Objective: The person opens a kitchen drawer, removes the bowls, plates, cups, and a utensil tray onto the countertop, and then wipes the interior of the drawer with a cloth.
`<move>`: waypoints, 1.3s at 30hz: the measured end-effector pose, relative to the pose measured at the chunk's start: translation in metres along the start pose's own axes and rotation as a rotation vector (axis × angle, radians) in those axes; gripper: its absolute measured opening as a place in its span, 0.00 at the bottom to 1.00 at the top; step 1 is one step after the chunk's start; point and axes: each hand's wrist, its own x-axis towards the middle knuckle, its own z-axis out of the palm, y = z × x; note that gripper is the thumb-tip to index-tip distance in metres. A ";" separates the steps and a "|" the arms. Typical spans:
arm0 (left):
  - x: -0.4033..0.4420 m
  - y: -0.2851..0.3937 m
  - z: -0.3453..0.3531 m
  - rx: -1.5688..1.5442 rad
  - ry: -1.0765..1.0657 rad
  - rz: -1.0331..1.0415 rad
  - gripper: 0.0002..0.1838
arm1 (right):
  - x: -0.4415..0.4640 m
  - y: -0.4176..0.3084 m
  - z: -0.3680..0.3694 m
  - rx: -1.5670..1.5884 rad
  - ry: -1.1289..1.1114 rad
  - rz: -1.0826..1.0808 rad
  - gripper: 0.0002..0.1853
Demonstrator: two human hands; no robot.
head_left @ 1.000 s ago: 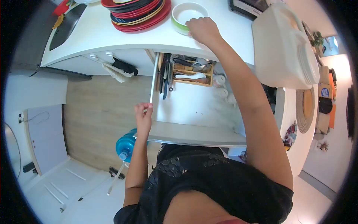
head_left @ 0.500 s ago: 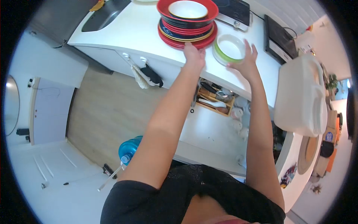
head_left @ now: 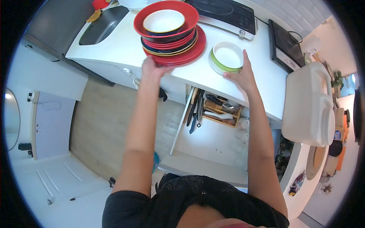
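A sink (head_left: 104, 29) sits at the left of the white surface (head_left: 269, 81). My left grip (head_left: 152, 69) is at the near edge of a stack of plates (head_left: 174, 48), a red bowl (head_left: 192, 18) on top; I cannot tell whether it is clamped on the lowest ones. Below is an open drawer (head_left: 205, 142). Farther right, a green-and-white bowl (head_left: 228, 56) stands on the surface, my right grip (head_left: 242, 76) beside it, thumb and fingers apart. Last comes a jug (head_left: 307, 103).
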 end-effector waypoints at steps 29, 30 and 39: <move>0.050 0.116 -0.030 -0.070 -0.049 0.422 0.36 | 0.094 -0.031 0.101 -0.135 0.014 -0.072 0.64; 0.053 0.124 -0.033 -0.040 0.007 0.425 0.41 | 0.098 -0.032 0.105 -0.169 0.039 -0.091 0.64; 0.109 0.201 -0.078 0.175 -0.040 0.351 0.47 | 0.134 -0.039 0.136 0.143 0.158 -0.192 0.37</move>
